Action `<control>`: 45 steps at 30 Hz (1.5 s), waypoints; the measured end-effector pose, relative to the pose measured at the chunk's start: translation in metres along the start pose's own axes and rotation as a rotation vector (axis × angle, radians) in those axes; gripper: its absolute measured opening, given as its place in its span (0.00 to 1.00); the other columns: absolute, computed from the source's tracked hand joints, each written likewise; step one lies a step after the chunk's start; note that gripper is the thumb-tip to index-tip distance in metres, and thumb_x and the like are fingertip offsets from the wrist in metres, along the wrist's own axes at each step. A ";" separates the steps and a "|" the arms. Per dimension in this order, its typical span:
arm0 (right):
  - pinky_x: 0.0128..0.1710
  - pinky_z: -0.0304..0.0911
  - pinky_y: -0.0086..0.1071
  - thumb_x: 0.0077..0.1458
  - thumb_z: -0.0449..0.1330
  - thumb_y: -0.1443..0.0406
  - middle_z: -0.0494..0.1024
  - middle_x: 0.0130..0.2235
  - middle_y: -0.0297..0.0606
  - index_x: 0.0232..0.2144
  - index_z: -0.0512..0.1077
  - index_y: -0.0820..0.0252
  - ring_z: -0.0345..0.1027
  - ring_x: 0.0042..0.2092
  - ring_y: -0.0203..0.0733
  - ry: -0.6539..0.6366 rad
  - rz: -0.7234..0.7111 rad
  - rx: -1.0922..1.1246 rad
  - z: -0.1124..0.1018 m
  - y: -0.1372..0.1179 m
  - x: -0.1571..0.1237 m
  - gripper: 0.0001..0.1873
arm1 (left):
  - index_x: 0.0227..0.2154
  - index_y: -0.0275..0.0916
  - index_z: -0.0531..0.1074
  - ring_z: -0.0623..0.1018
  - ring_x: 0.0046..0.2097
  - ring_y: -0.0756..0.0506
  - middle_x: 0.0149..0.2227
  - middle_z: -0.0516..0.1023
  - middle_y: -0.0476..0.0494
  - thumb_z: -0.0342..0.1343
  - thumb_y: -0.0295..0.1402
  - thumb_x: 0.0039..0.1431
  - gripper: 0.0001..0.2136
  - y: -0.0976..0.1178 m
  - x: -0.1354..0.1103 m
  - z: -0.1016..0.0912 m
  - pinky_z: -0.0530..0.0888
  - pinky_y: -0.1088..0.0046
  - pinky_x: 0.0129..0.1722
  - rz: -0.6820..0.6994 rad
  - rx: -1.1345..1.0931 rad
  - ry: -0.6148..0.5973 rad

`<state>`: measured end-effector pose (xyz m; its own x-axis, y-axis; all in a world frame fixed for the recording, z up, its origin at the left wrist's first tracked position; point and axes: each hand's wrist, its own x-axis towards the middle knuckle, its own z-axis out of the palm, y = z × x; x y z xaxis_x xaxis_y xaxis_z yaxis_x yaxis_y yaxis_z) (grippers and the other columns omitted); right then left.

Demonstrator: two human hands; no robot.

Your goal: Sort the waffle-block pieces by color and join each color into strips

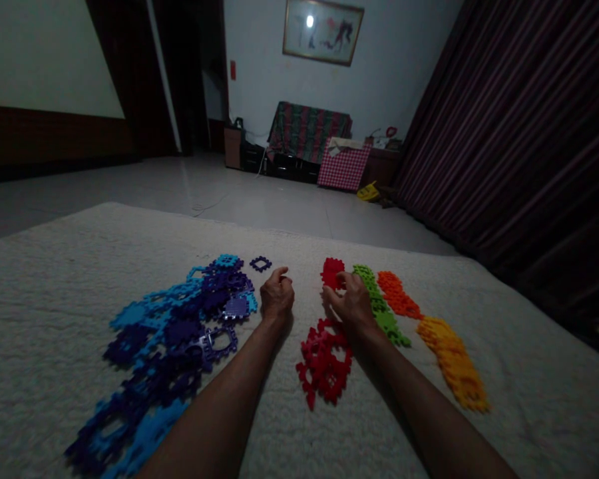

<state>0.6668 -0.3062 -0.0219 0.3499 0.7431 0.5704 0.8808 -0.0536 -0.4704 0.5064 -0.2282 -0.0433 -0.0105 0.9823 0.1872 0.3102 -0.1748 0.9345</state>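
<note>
My left hand (276, 295) rests on the white carpet (54, 293) as a loose fist, nothing visible in it, just right of a heap of blue and purple plastic puzzle pieces (174, 332). My right hand (350, 299) is closed in a pinch on a red piece (332, 271) at the far end of the red pieces; a pile of red pieces (323, 362) lies under its wrist. Rows of green pieces (379, 303), orange pieces (398, 295) and yellow pieces (454, 362) lie to its right.
A single purple piece (260, 263) lies alone beyond the left hand. The carpet ends at a tiled floor (259, 193). Dark striped curtains (519, 153) run along the right. A covered cabinet (309, 136) and a checked box (343, 166) stand at the far wall.
</note>
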 end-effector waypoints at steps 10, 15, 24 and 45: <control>0.43 0.64 0.38 0.48 0.61 0.62 0.77 0.39 0.45 0.39 0.74 0.61 0.70 0.41 0.47 -0.216 0.031 -0.112 0.002 -0.004 -0.014 0.15 | 0.39 0.38 0.81 0.81 0.38 0.45 0.37 0.83 0.42 0.49 0.26 0.55 0.16 0.003 -0.005 0.000 0.77 0.71 0.42 0.123 0.003 -0.112; 0.42 0.63 0.37 0.49 0.61 0.60 0.76 0.42 0.49 0.42 0.74 0.62 0.70 0.42 0.50 -0.306 0.051 -0.236 -0.001 -0.018 -0.006 0.19 | 0.40 0.38 0.81 0.81 0.38 0.46 0.37 0.83 0.42 0.49 0.27 0.54 0.16 -0.001 -0.004 0.001 0.77 0.71 0.41 0.123 0.006 -0.116; 0.46 0.64 0.38 0.49 0.61 0.61 0.73 0.45 0.47 0.50 0.70 0.63 0.68 0.45 0.48 -0.094 0.060 -0.137 0.011 -0.012 0.010 0.24 | 0.39 0.37 0.81 0.81 0.39 0.45 0.37 0.83 0.41 0.49 0.26 0.54 0.16 0.002 -0.005 -0.001 0.76 0.71 0.43 0.141 0.005 -0.103; 0.50 0.62 0.41 0.52 0.62 0.58 0.68 0.47 0.49 0.48 0.68 0.64 0.64 0.48 0.51 0.087 0.201 -0.179 0.022 -0.004 0.018 0.23 | 0.40 0.37 0.81 0.82 0.40 0.46 0.38 0.84 0.42 0.49 0.25 0.55 0.16 -0.002 -0.003 0.002 0.76 0.72 0.44 0.146 0.036 -0.118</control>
<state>0.6625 -0.2774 -0.0245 0.5429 0.6457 0.5369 0.8303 -0.3168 -0.4586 0.5075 -0.2310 -0.0466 0.1481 0.9482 0.2810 0.3336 -0.3153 0.8884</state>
